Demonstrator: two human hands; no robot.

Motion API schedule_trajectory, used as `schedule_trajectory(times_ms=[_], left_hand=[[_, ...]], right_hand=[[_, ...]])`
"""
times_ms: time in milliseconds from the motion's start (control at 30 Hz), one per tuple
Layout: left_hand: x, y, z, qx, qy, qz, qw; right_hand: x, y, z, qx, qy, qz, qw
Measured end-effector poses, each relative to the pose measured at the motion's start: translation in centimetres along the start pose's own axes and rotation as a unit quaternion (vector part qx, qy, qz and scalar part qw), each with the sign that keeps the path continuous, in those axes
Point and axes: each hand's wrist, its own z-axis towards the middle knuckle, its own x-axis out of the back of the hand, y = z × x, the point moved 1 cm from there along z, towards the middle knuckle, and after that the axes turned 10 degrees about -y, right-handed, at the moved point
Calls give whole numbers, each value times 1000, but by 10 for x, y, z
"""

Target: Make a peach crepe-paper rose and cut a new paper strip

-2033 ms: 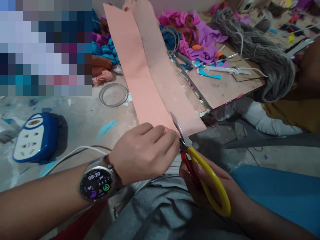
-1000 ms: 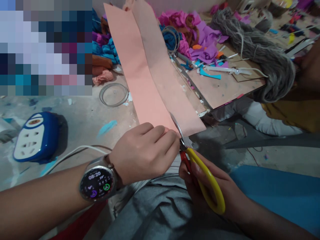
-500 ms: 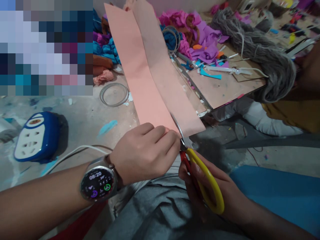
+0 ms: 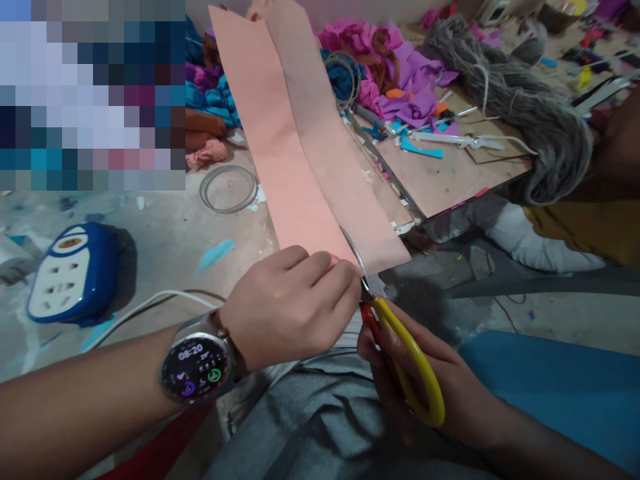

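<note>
A long folded sheet of pink paper stretches away from me over the table. My left hand, with a watch on the wrist, pinches the sheet's near end with closed fingers. My right hand grips scissors with yellow and red handles. Their blades lie along the fold at the paper's near edge, partly inside the sheet.
A blue and white power strip with a white cable lies at left. A clear ring lies on the table. Purple, pink and blue crepe scraps and grey yarn cover the far table. Another person's white sleeve shows at right.
The scissor handles have closed a little and my right hand has edged slightly towards the paper. My left hand keeps its hold; the paper has barely shifted.
</note>
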Motion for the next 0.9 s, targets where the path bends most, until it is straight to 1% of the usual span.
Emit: schedule_trajectory(times_ms=[167,467,633,733,900], left_hand=[[1,-1,0,0,-2,1,1000],[1,-1,0,0,2,-3,1000],[1,-1,-1,0,-3,-3,1000],[1,-1,-1,2,-4,-4,1000],[2,1,-2,1,-6,-10,1000]], right_hand=[[-2,-2,1,10,-19,5,1000],[0,0,2,10,-28,4,1000],[0,1,3,5,-13,6,1000],[1,3,3,13,-2,15,1000],[8,9,3,25,5,43,999]])
